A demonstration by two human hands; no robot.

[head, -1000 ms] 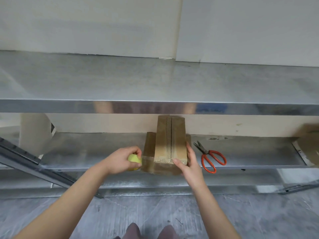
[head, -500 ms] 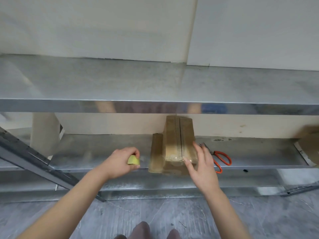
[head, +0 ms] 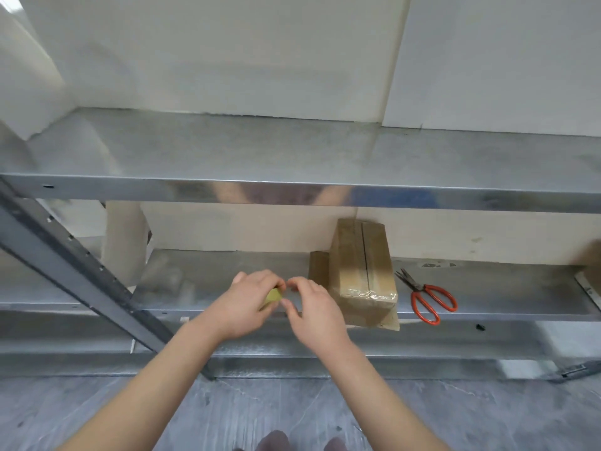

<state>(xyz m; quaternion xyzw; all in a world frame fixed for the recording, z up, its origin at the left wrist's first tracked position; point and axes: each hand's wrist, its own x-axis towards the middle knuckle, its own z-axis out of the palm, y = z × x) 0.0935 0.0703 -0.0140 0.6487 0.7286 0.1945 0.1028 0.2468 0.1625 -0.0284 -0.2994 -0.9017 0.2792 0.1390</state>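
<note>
My left hand grips a small yellow-green tape roll in front of the lower metal shelf. My right hand meets it from the right, with thumb and curled fingertips pinching at the roll's edge. Most of the roll is hidden by the fingers. To the right, a brown cardboard box lies on the shelf with its end towards me. Clear tape covers its near end, and a loose flap hangs over the shelf edge. Neither hand touches the box.
Red-handled scissors lie on the shelf right of the box. A flatter cardboard piece leans at the box's left side. The upper shelf overhangs. A slanted metal brace crosses at left. More cardboard shows at far right.
My right hand left the box's front end and moved left to the tape roll. The left hand stayed on the roll, and the view shifted left.
</note>
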